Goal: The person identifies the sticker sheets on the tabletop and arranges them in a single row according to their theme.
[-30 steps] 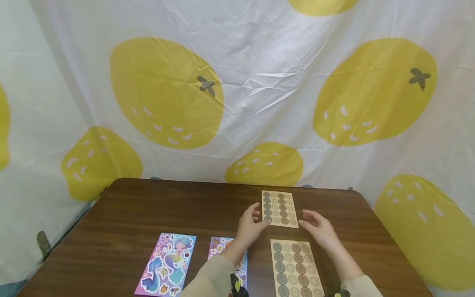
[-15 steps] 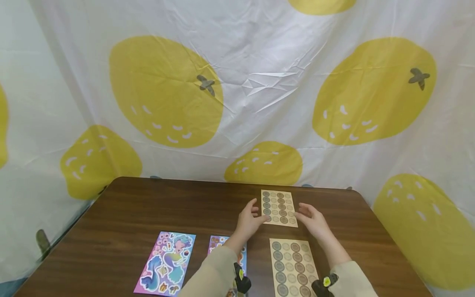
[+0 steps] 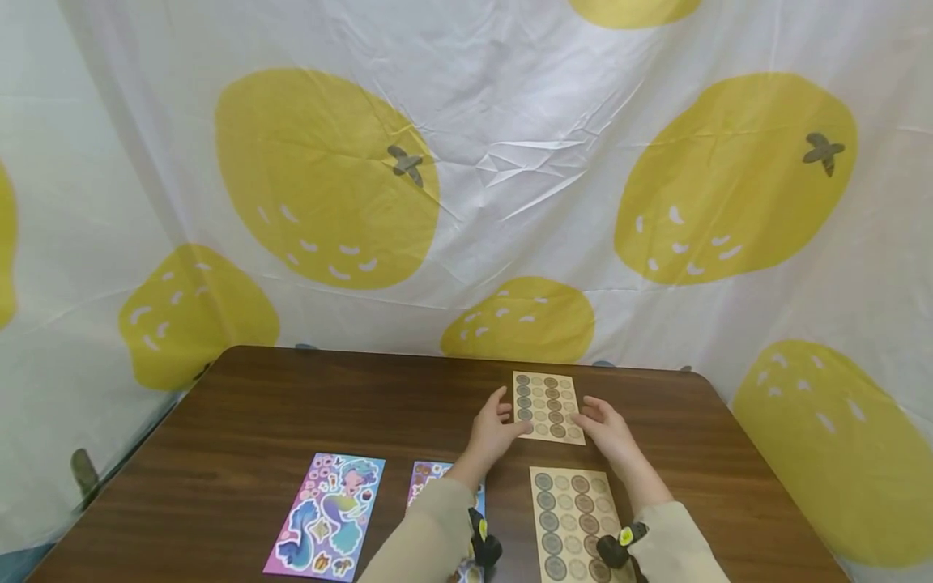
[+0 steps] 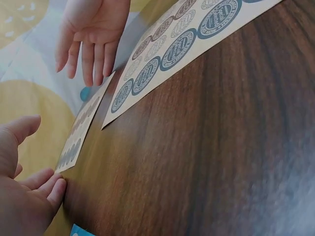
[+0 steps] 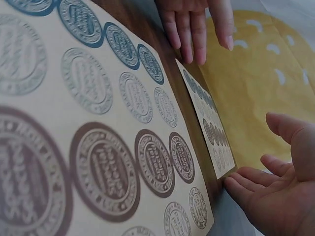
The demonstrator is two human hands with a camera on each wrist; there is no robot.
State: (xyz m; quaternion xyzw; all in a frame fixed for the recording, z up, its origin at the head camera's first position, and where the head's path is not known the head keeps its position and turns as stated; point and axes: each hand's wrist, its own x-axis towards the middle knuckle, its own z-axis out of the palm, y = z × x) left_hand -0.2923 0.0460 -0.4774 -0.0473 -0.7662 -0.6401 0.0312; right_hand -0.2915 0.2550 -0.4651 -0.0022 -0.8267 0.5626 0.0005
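Note:
A cream sheet of round stickers (image 3: 548, 407) lies flat near the table's back edge, its circles printed in grey-blue, brown and pale rows. My left hand (image 3: 492, 436) is at its left edge, thumb over the near left corner. On the opposite side, my right hand (image 3: 607, 433) has its thumb at the right edge. Both hands have relaxed fingers and grip nothing. In the left wrist view the left hand (image 4: 29, 187) has fingertips at the sheet's corner; whether they touch cannot be told. The right wrist view puts the right hand (image 5: 280, 182) likewise close beside the edge.
Nearer me on the brown table (image 3: 240, 453) lies a second, similar cream sticker sheet (image 3: 576, 518). To its left are a mermaid sticker sheet (image 3: 328, 514) and another colourful sticker sheet (image 3: 430, 476), partly covered by the left sleeve. A fruit-patterned cloth (image 3: 510, 202) hangs behind.
My right hand has moved left, up to the right edge of the far sheet. The left hand has shifted only slightly. The sheets lie where they were.

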